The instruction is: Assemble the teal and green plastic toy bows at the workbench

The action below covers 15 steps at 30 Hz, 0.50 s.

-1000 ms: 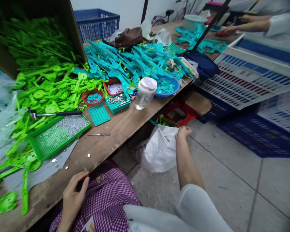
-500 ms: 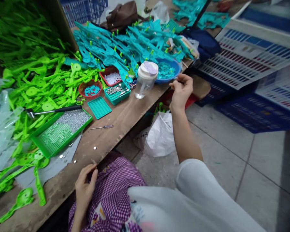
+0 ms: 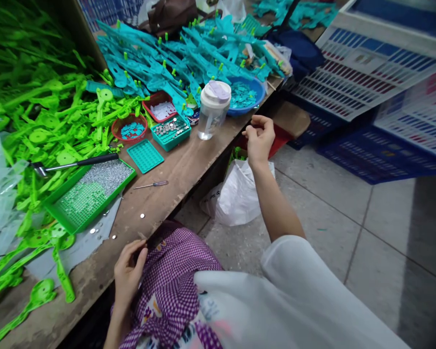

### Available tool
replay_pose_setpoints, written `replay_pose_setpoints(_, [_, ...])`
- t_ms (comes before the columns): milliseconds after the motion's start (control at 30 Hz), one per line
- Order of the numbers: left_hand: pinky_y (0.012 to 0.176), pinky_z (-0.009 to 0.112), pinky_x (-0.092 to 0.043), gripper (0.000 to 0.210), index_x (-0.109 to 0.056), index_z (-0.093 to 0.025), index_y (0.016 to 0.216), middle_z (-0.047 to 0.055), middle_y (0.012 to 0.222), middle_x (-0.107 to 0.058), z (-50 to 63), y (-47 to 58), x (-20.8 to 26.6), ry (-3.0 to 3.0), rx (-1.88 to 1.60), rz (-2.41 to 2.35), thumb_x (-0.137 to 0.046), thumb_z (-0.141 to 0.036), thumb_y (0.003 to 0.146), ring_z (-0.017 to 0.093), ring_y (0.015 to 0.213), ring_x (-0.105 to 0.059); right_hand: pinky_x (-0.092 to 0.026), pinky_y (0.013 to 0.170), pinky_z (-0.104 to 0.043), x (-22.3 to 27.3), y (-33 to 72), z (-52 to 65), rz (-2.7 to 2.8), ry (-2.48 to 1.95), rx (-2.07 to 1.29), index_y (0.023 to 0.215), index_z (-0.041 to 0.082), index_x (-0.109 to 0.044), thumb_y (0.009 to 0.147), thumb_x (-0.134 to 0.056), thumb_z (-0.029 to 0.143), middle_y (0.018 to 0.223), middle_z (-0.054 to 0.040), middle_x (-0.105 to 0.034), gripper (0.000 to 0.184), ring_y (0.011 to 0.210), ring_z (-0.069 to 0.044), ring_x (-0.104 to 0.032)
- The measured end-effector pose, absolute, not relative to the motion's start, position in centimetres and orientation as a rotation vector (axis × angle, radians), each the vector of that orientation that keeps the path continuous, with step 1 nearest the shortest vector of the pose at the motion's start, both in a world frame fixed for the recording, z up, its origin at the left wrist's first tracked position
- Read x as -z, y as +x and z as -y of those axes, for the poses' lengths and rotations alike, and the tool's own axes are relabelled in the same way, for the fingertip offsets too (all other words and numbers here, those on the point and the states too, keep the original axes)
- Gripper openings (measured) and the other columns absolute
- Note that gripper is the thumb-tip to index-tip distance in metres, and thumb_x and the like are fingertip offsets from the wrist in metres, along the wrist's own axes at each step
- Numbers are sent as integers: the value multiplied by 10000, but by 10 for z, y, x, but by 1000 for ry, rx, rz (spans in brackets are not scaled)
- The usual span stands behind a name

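Head camera looked steeply down over the workbench (image 3: 178, 174)

The view came from the wearer's head, facing forward and down, with the lidded tumbler (image 3: 213, 109) just above mid-frame. Closest to the lens, on the wearer's side of the tumbler, were the white shirt (image 3: 276, 300), the purple gingham garment (image 3: 181, 261) and the left hand (image 3: 131, 266). The right hand (image 3: 260, 140) showed just right of the tumbler, farther off. Beyond it, turquoise plastic parts (image 3: 160, 63) receded toward the top edge.
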State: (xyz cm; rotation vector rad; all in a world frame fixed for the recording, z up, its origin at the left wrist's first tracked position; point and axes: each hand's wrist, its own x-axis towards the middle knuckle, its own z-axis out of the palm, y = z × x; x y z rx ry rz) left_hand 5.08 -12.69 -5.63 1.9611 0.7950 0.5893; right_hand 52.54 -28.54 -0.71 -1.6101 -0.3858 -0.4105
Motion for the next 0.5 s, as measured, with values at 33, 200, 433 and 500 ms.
replay_pose_setpoints(33, [882,337,-543,207,-724,-204,977,71,1002,-701,127,51,56,1962,-584,-793,-664,-354,846,194,944,-665,-575,808,-316,2,518,287,397,-1612,403,1031,224,-563,833,-605,282,1015,-24,-582,210,853,-128,-658])
replay_pose_setpoints(200, [872,351,-549,240,-737,-201,957,84,986,-710,125,51,54,1965,-542,-797,-661,-397,843,210,941,-675,-555,832,-326,-52,456,276,601,-1571,447,1072,231,-577,865,-603,293,1061,-19,-590,218,865,-127,-648])
replay_pose_setpoints(433, [860,359,-553,235,-741,-197,965,94,980,-717,130,55,54,1913,-596,-798,-661,-382,846,219,937,-682,-534,841,-348,-92,426,158,1206,-1605,132,1024,218,-638,912,-552,391,962,-28,-670,223,898,-164,-641])
replay_pose_setpoints(500, [843,350,-559,213,-737,-198,970,91,974,-718,136,53,55,1903,-637,-815,-646,-357,862,213,927,-687,-529,849,-364,-86,420,123,1352,-1668,7,965,200,-669,889,-584,393,942,-49,-699,223,884,-180,-647])
